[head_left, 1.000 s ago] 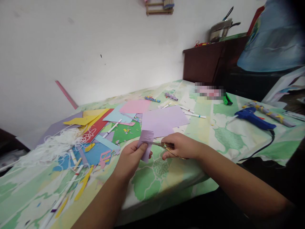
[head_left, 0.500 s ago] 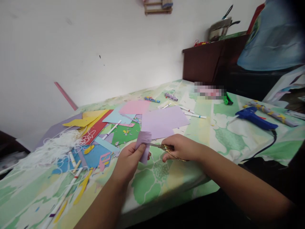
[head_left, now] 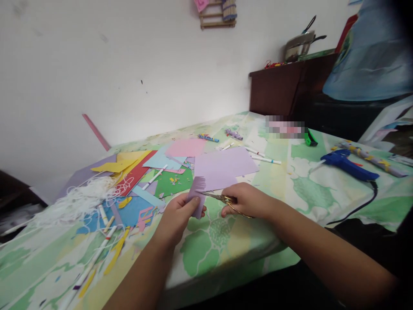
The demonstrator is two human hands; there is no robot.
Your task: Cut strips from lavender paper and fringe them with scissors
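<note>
My left hand [head_left: 179, 215] pinches a small strip of purple paper [head_left: 196, 198] between thumb and fingers. Its upper part is cut into a fringe of narrow slits. Gold-handled scissors [head_left: 222, 198] are gripped in my right hand [head_left: 247, 200], fingers in the loops. Their blade tips reach the right edge of the strip, just above my left thumb. Just beyond both hands lies a larger sheet of light purple paper [head_left: 222, 165] on the table.
A heap of white string [head_left: 80, 198] lies at left beside coloured sheets and markers [head_left: 155, 177]. At right are a blue glue gun [head_left: 350, 165] with its cord, a decorated purple roll [head_left: 374, 159] and a green-and-black tool [head_left: 311, 137]. A floral cloth [head_left: 206, 254] covers the table.
The view has shifted slightly, so the scene sits lower and a little to the right. The scissors remain at the strip's edge, and both hands keep their hold.
</note>
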